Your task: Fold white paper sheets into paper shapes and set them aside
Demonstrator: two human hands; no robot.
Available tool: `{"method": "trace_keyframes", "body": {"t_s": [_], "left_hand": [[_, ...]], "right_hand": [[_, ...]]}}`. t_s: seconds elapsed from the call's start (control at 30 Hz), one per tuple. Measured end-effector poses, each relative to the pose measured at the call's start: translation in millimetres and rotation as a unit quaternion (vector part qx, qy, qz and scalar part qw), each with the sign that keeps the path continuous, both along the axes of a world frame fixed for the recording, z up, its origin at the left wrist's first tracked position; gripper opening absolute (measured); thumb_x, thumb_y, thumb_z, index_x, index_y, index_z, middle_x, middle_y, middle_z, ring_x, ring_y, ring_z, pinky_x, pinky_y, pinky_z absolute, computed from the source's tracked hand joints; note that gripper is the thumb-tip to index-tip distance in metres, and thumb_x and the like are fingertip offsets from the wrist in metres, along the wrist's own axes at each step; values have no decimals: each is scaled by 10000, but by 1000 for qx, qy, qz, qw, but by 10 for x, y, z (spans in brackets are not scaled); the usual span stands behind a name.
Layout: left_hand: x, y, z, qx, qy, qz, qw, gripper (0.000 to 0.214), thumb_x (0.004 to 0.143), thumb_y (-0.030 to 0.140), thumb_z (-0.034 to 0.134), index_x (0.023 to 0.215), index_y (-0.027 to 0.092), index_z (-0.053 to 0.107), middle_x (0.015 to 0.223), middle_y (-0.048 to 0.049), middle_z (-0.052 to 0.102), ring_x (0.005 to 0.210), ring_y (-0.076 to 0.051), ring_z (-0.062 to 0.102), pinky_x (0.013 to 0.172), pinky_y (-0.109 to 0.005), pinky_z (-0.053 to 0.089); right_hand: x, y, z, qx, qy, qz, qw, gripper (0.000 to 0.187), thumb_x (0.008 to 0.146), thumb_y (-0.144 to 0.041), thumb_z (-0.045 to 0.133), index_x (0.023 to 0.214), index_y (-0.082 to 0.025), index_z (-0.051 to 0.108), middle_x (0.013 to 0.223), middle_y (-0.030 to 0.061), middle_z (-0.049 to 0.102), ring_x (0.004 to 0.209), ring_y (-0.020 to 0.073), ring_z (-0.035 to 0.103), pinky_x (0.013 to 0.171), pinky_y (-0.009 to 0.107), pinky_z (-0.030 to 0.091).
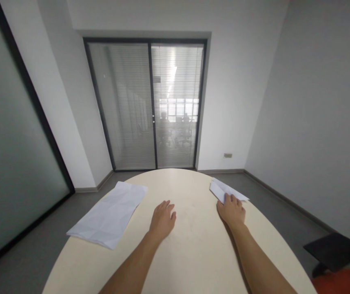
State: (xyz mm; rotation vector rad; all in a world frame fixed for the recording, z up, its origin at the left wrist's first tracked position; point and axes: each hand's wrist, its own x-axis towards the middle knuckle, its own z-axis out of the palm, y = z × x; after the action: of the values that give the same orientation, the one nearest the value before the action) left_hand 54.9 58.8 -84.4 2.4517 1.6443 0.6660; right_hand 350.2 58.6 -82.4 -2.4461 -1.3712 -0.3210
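Note:
My left hand (162, 218) lies flat on the round cream table (193, 249), fingers together and stretched out, holding nothing. A stack of white paper sheets (110, 214) lies to its left near the table's edge. My right hand (232, 210) rests on the near end of a folded white paper shape (222, 190) at the right side of the table, fingers laid over it and pressing down on it.
A glass sliding door with blinds (150, 106) faces me beyond the table. A frosted glass wall (9, 163) runs along the left. A dark chair part (334, 249) and something orange (343, 283) sit at the lower right.

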Motion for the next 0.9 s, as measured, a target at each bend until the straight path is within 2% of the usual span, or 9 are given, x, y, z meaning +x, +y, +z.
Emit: {"method": "trace_keyframes", "body": {"t_s": [0.47,0.63,0.9], "left_hand": [[-1,3,-7,4,8,2,1000,400,928,295,459,1283,195,615,1419,-91,539,1339,-237,450,1148,-395,312],[1,3,-8,6,6,0,1000,404,928,298,454,1282,191,617,1418,-93,540,1337,-242,451,1148,-398,313],[2,7,-21,12,10,0,1000,405,930,298,453,1282,186,618,1417,-99,540,1334,-244,454,1146,-398,315]], "right_hand": [[-45,-26,48,-2,-2,6,1000,497,914,-326,416,1363,-121,475,1366,193,512,1247,338,465,935,447,429],[-75,-47,113,-7,-12,22,1000,434,916,-271,403,1310,-126,511,1262,182,582,1162,321,526,880,431,460],[-89,-50,162,8,-22,60,998,448,902,-221,437,1342,-147,477,1274,163,584,1139,292,541,877,397,441]]}}
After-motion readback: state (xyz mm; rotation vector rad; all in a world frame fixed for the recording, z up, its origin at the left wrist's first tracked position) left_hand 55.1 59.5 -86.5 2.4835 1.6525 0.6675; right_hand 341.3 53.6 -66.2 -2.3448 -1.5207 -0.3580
